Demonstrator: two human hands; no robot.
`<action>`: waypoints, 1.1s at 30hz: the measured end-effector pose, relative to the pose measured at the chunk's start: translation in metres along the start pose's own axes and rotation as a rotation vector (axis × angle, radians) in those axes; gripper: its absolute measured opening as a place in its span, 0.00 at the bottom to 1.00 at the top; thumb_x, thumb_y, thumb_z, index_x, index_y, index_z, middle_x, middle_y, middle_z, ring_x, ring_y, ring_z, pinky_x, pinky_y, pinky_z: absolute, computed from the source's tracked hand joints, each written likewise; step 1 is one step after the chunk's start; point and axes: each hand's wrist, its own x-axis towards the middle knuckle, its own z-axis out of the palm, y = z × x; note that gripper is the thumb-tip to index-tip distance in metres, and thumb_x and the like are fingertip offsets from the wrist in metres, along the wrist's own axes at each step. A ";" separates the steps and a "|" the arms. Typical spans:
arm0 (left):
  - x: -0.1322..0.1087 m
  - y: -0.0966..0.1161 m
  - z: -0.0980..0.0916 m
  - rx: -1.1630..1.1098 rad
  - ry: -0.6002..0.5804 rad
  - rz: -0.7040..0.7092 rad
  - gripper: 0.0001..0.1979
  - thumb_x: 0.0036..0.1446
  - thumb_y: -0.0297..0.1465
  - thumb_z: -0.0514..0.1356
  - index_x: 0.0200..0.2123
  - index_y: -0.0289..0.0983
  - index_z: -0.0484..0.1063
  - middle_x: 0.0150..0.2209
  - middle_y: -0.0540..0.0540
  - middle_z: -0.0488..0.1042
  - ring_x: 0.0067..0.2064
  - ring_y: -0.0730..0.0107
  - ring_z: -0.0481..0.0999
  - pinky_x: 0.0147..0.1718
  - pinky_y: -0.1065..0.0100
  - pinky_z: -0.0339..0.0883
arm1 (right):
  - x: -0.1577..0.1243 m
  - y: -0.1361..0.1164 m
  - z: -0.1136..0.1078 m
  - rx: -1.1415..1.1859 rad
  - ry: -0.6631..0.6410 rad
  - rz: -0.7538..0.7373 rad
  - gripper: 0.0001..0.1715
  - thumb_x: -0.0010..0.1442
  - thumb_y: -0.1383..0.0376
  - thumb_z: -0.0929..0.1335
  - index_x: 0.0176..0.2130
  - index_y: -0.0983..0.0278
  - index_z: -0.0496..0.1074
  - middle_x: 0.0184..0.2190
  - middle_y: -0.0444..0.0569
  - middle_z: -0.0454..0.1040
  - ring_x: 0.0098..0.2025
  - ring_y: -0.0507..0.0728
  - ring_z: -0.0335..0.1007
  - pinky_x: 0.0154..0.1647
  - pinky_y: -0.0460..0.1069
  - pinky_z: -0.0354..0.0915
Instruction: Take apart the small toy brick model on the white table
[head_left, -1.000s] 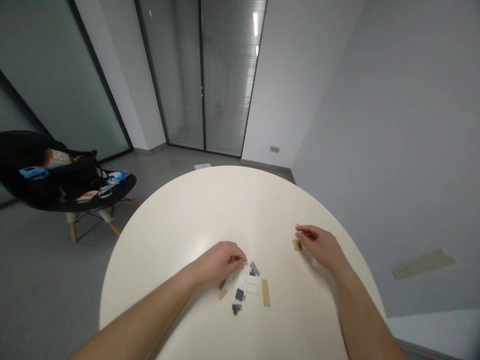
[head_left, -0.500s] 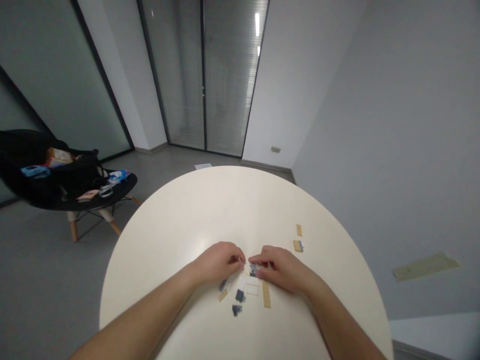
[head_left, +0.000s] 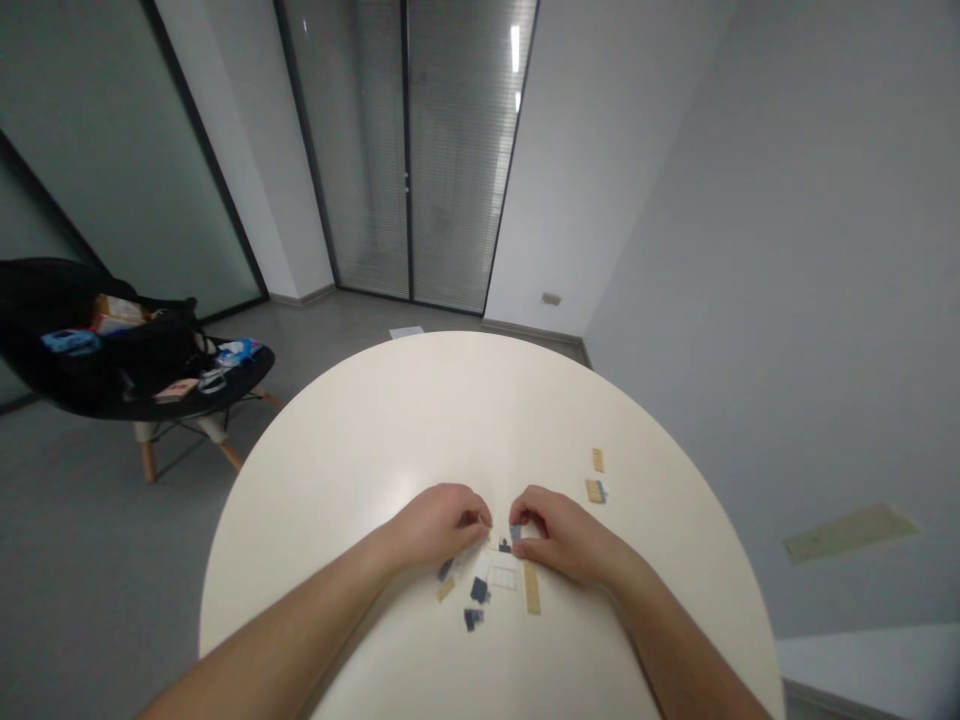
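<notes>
My left hand (head_left: 439,525) rests on the round cream table (head_left: 420,410) with its fingers curled at the edge of a scatter of small plastic building pieces; anything in them is hidden. My right hand (head_left: 559,535) reaches in from the other side, thumb and fingers closed around a small grey piece (head_left: 515,533). Below the hands lie a long tan plate (head_left: 532,587), a white plate (head_left: 504,577), a short tan plate (head_left: 446,590) and dark grey pieces (head_left: 479,590). Two tan pieces (head_left: 595,491) lie apart to the right.
A black chair (head_left: 112,385) with a bag and loose items on it stands on wooden legs at the left, beyond the table rim. Behind the table are a glass door with blinds (head_left: 442,150) and a grey wall.
My right hand has moved left from the tan pieces to the central pile and closed around the grey piece. The tan pieces stay at the right. My left hand has barely moved.
</notes>
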 end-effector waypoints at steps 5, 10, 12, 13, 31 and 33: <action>0.000 0.004 0.002 -0.063 0.015 0.018 0.09 0.57 0.31 0.59 0.36 0.38 0.80 0.33 0.48 0.78 0.34 0.70 0.74 0.33 0.73 0.63 | 0.001 -0.002 0.007 0.170 0.014 -0.012 0.04 0.53 0.69 0.70 0.34 0.63 0.73 0.24 0.40 0.71 0.26 0.50 0.63 0.28 0.44 0.57; 0.001 0.005 0.011 -0.199 0.060 0.002 0.09 0.57 0.34 0.61 0.35 0.37 0.80 0.32 0.49 0.78 0.33 0.70 0.73 0.33 0.72 0.63 | 0.005 -0.004 0.013 0.320 0.171 -0.089 0.05 0.57 0.64 0.70 0.34 0.63 0.76 0.28 0.45 0.78 0.29 0.52 0.70 0.31 0.46 0.63; 0.002 0.004 0.015 -0.281 0.111 -0.025 0.08 0.56 0.34 0.61 0.33 0.37 0.79 0.30 0.49 0.78 0.32 0.70 0.74 0.33 0.72 0.64 | 0.006 -0.004 0.015 0.340 0.222 -0.093 0.06 0.59 0.63 0.69 0.35 0.62 0.77 0.29 0.46 0.79 0.30 0.52 0.72 0.32 0.46 0.65; 0.002 0.003 0.017 -0.326 0.142 -0.048 0.07 0.56 0.33 0.61 0.32 0.36 0.78 0.30 0.49 0.78 0.32 0.70 0.74 0.33 0.71 0.65 | 0.006 -0.004 0.017 0.341 0.246 -0.091 0.07 0.59 0.63 0.69 0.35 0.62 0.78 0.30 0.46 0.79 0.30 0.53 0.73 0.33 0.47 0.66; 0.005 0.003 0.019 -0.509 0.324 -0.076 0.07 0.55 0.30 0.62 0.37 0.37 0.76 0.36 0.48 0.80 0.38 0.68 0.77 0.40 0.69 0.69 | 0.011 -0.005 0.016 0.227 0.572 -0.230 0.09 0.61 0.60 0.68 0.35 0.60 0.78 0.33 0.49 0.80 0.34 0.55 0.75 0.38 0.50 0.70; 0.005 0.001 0.015 -0.421 0.311 -0.079 0.08 0.55 0.29 0.61 0.39 0.38 0.77 0.36 0.48 0.79 0.37 0.69 0.76 0.39 0.69 0.69 | 0.011 0.006 0.006 0.223 0.701 -0.138 0.11 0.61 0.58 0.68 0.36 0.60 0.78 0.34 0.50 0.80 0.35 0.56 0.75 0.39 0.51 0.70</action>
